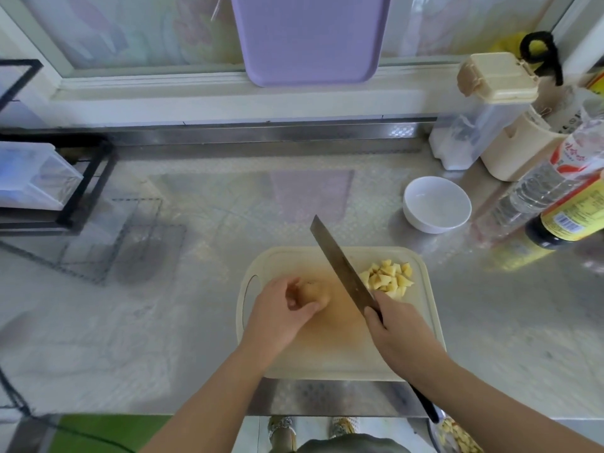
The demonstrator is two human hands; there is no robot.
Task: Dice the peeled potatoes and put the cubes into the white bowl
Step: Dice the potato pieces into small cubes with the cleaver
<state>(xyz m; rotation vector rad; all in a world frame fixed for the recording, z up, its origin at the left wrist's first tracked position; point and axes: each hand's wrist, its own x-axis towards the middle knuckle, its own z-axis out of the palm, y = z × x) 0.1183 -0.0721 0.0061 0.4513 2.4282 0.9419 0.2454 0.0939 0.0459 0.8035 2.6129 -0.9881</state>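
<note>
A cream cutting board [343, 354] lies at the counter's front edge. My left hand [281, 312] grips a peeled potato [315, 292] on the board's left part. My right hand [397, 335] holds a cleaver [340, 266] by its handle, the blade raised and angled up to the left, just right of the potato. A pile of yellow potato cubes [389, 279] sits on the board's far right corner, behind the blade. The white bowl [436, 204] stands empty on the counter beyond the board, to the right.
Bottles [555, 204] and a cream-lidded container [483, 106] crowd the right back corner. A purple tray [310, 37] leans against the window. A black rack [49, 178] with clear boxes stands at the left. Potato scraps [457, 436] lie below the counter's front edge.
</note>
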